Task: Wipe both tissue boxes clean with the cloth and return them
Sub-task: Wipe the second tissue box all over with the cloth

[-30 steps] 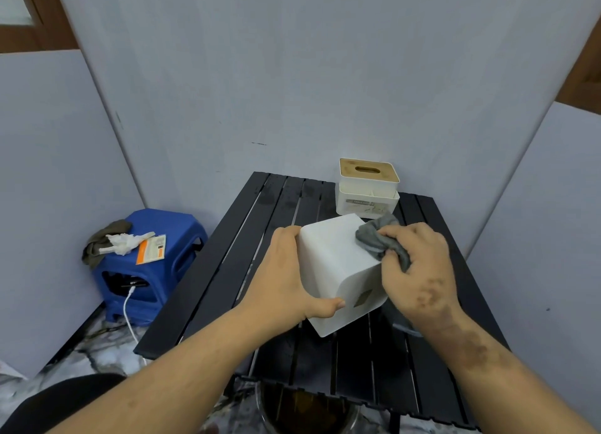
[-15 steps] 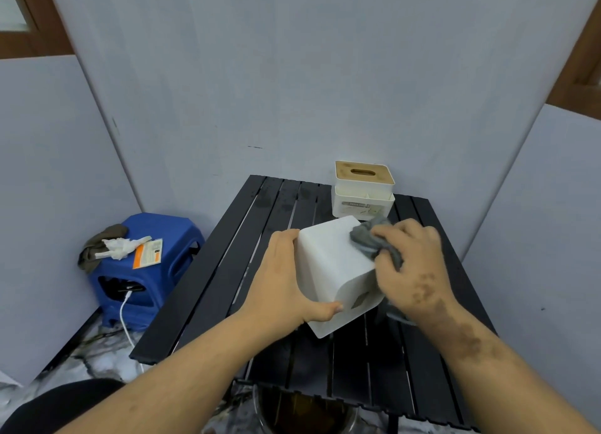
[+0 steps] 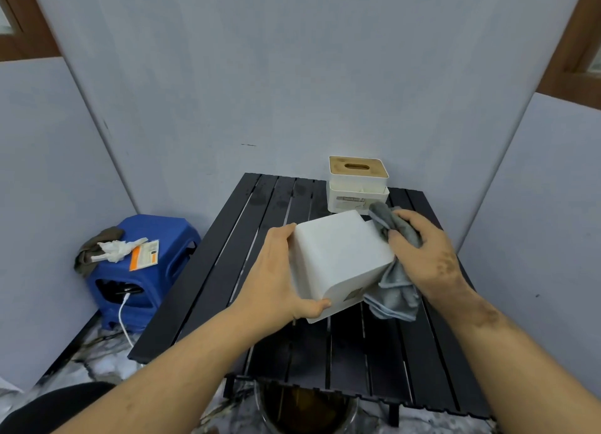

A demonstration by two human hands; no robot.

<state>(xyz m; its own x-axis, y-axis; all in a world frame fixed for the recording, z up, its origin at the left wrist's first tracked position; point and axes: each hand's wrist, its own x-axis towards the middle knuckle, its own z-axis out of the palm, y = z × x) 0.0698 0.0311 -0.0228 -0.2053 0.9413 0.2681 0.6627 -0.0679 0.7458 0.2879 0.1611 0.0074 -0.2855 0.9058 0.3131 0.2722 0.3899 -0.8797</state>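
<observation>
While the left hand (image 3: pixel 276 277) grips the tilted white tissue box (image 3: pixel 338 254) above the black table (image 3: pixel 201 287), the right hand (image 3: pixel 426 254) clutches the grey cloth (image 3: pixel 395 290) against its right side. Far behind stands the second tissue box (image 3: pixel 357 183), apparently bamboo-lidded

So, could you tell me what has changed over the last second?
The right hand has drawn the grey cloth down the right side of the white tissue box, so more cloth now hangs below the box's lower corner. The left hand still grips the tilted box above the black table. The wooden-lidded box stayed at the back.
</observation>
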